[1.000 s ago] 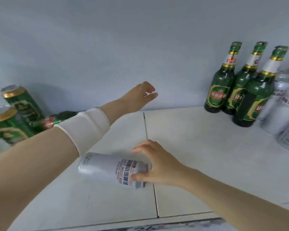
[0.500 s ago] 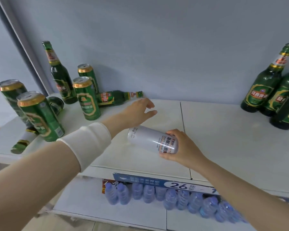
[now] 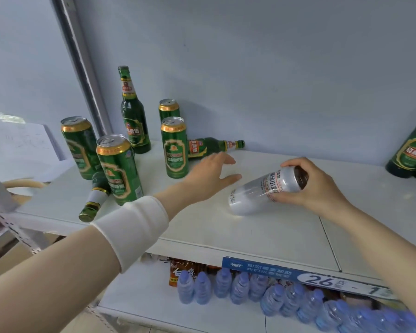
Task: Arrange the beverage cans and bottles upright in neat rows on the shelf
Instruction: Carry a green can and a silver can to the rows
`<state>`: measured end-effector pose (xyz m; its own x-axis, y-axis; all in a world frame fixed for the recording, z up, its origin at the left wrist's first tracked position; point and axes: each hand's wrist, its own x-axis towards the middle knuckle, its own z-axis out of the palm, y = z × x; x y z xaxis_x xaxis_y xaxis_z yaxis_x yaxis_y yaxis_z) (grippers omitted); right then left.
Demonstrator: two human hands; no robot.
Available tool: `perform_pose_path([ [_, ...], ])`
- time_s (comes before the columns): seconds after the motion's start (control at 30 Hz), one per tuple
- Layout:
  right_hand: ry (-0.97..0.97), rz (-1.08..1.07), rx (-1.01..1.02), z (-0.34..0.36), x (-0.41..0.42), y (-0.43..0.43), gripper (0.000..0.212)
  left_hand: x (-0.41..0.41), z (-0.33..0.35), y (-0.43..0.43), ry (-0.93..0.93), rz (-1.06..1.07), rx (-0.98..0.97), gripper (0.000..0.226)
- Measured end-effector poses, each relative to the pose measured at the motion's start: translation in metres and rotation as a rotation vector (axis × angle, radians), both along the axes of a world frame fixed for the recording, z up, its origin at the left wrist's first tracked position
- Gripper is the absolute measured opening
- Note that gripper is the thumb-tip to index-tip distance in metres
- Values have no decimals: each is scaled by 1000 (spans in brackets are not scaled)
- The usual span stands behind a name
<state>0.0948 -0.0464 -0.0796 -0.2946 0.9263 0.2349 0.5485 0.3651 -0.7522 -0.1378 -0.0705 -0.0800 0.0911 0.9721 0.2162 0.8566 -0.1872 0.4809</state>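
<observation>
Head camera: a person's right hand [image 3: 315, 186] curled its grip round the upper end of a silver can [image 3: 257, 191]. The can leaned at a slant, its lower end on or just above the white shelf [image 3: 250, 231], mid-shelf and well apart from the other stock. The left hand [image 3: 211, 174], a white cuff [image 3: 132, 229] on its forearm, hovered flat over the shelf, grip spread and holding nothing. Its fingertips were near a lying bottle [image 3: 211, 146] of green glass by the back wall.

The step in hand appeared to be standing the silver can upright. The next move would call for tipping the smooth metal cylinder onto its base and sliding it into line.

Four green cans [image 3: 174, 147] with gold rims stood at the left beside one upright bottle [image 3: 132, 116]. A toppled bottle [image 3: 95, 198] lay among them, neck toward the shelf edge; such round glass would likely roll if nudged.

More green bottles [image 3: 411, 152] stood far right. Clear plastic water bottles [image 3: 238, 287] with blue caps filled the shelf below a blue price strip [image 3: 298, 275]
</observation>
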Motion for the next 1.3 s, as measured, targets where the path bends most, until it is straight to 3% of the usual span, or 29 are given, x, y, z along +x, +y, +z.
perform_pose_path([
  [0.1, 56, -22, -20, 7, -14, 8, 67, -18, 5, 6, -184, 196, 226, 55],
  [0.2, 125, -42, -58, 14, -29, 21, 70, -36, 10, 24, -420, 471, 357, 77],
  [0.33, 216, -55, -96, 21, -43, 42, 67, -55, 6, 53, -588, 699, 293, 106],
  [0.47, 318, -34, -131, 28, -58, 60, 64, -72, -6, 73, -741, 828, 262, 111],
  [0.57, 339, -14, -133, 34, -66, 66, 65, -81, -15, 77, -805, 807, 219, 103],
  [0.73, 370, -48, -120, 35, -64, 68, 64, -80, -12, 77, -765, 739, 227, 70],
  [1.0, 423, -158, -87, 34, -37, 62, 72, -40, -4, 59, -624, 549, 276, 79],
  [1.3, 452, -254, -37, 63, 79, 23, 66, 101, 32, 23, -596, 190, 197, 78],
])
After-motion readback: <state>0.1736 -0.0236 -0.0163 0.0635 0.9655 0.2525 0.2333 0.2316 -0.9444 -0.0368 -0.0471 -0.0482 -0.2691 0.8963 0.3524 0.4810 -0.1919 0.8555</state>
